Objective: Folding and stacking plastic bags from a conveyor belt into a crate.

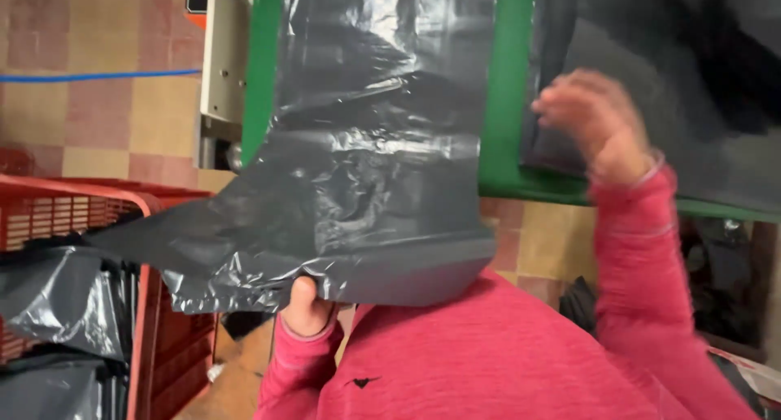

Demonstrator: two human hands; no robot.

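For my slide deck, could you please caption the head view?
Left hand grips a grey plastic sheet at its lower edge while the right hand is raised near the green frame.

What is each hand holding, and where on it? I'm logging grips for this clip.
The left hand grips the grey plastic bag at its near bottom edge. The right hand is raised and blurred, holding nothing visible.
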